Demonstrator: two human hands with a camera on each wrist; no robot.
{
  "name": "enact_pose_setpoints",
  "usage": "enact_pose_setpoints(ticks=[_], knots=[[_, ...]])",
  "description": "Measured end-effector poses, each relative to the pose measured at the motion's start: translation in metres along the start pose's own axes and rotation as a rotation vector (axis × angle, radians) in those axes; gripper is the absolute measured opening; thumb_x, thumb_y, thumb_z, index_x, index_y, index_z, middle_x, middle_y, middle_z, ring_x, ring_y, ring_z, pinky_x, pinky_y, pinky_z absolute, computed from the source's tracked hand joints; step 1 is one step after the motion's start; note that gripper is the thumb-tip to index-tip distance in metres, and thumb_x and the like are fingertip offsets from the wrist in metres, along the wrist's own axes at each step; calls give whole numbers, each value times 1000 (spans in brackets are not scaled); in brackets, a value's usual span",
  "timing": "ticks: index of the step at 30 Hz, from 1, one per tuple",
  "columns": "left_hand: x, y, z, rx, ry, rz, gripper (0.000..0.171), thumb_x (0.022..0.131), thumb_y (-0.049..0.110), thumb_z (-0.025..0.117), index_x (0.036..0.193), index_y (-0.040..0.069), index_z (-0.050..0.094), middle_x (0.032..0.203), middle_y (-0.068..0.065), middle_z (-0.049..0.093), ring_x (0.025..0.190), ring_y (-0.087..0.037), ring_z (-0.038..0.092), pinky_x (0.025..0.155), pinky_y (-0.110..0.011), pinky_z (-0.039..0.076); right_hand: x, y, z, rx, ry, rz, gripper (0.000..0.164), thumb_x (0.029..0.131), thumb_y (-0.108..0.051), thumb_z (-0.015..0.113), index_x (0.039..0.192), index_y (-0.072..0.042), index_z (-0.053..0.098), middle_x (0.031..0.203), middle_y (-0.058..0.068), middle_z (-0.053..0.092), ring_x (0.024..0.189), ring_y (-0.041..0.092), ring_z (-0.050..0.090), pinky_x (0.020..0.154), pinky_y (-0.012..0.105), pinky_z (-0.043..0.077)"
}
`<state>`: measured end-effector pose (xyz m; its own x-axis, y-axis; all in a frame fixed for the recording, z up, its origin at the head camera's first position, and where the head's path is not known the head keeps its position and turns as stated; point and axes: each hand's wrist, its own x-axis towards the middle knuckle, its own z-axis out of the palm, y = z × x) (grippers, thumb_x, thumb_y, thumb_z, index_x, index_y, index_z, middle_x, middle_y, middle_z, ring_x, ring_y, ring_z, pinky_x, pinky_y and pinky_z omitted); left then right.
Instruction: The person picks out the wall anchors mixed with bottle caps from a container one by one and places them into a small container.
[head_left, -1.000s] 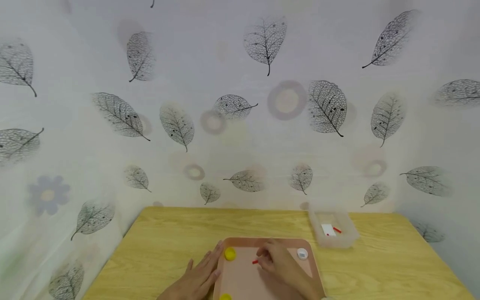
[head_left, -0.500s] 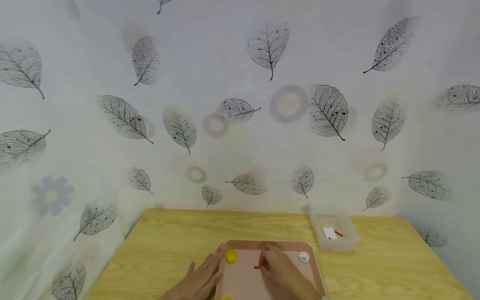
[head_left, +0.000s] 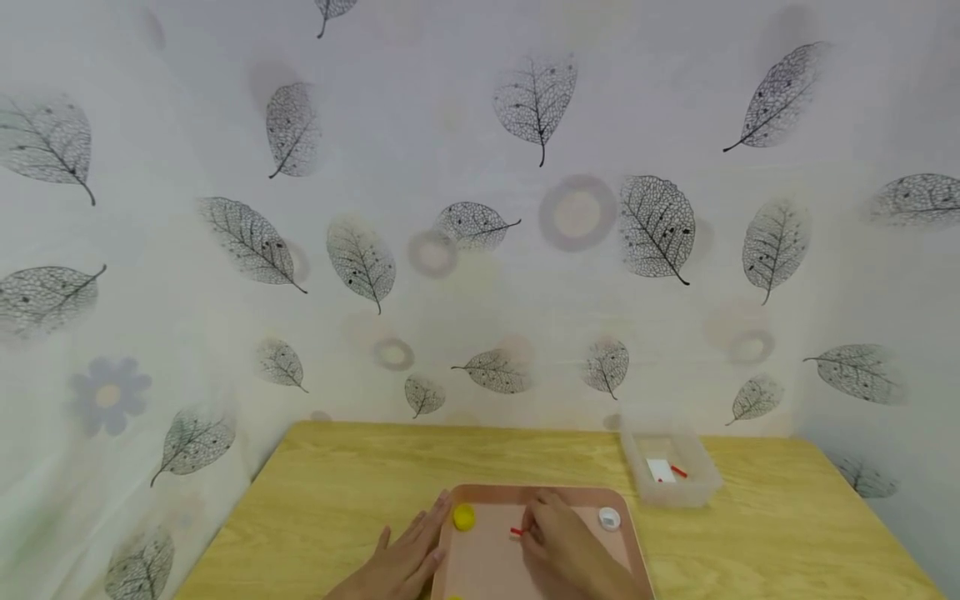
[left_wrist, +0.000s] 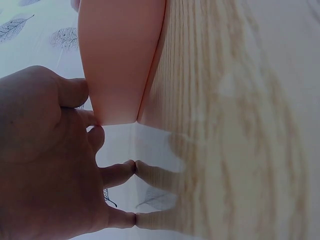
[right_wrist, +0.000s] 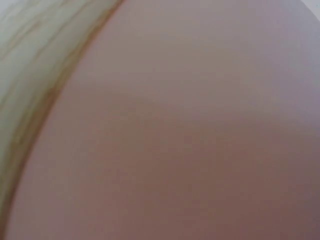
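In the head view my left hand (head_left: 401,557) lies flat with straight fingers along the left edge of the pink tray (head_left: 487,493). The left wrist view shows its fingertips on the wood table and the thumb (left_wrist: 75,92) touching the tray's outer wall. Over the middle of the tray, my right hand (head_left: 562,537) has its fingers bent and pinches a short red stick (head_left: 516,531). One end of the stick pokes out to the left; the fingers hide the other. The right wrist view holds only blurred tray surface (right_wrist: 165,125), with no fingers visible.
A yellow round piece (head_left: 463,517) sits in the tray's far left corner, a white round piece (head_left: 609,519) in the far right. Another yellow piece is cut off below. Behind, a translucent box (head_left: 678,494) holds a white card (head_left: 660,471) and a red stick (head_left: 678,472).
The scene has shifted slightly downward as the head view tilts. My right fingers have drawn closer together round the red stick, whose free end now slants differently. The left hand stays by the tray.
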<state>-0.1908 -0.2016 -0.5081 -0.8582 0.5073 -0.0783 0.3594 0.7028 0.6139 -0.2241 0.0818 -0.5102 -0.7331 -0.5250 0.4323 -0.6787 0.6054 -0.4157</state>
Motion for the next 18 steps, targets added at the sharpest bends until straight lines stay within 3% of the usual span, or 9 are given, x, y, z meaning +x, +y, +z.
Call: enact_pose_setpoints(ticks=[6, 11, 18], knots=[[1, -1, 0, -51, -16, -7, 57, 104, 42, 23, 153, 28, -1, 159, -1, 3, 138, -46, 16, 88, -82, 2, 2, 1, -5, -12, -10, 57, 13, 85, -6, 67, 81, -16, 59, 82, -8, 50, 78, 7, 46, 65, 21, 45], [0, -1, 2, -25, -16, -17, 57, 104, 45, 23, 153, 31, -2, 159, 3, 1, 138, -44, 18, 88, -82, 4, -4, 0, -15, 69, -21, 126, 11, 90, -8, 62, 85, -17, 57, 82, -9, 48, 72, 2, 44, 61, 19, 44], [0, 0, 2, -17, -11, -18, 57, 103, 45, 22, 153, 32, -1, 159, 4, 2, 138, -45, 18, 88, -82, 4, -6, -1, -27, 148, 31, 107, 12, 89, -4, 63, 82, -13, 60, 84, -4, 48, 67, 1, 46, 58, 17, 45]])
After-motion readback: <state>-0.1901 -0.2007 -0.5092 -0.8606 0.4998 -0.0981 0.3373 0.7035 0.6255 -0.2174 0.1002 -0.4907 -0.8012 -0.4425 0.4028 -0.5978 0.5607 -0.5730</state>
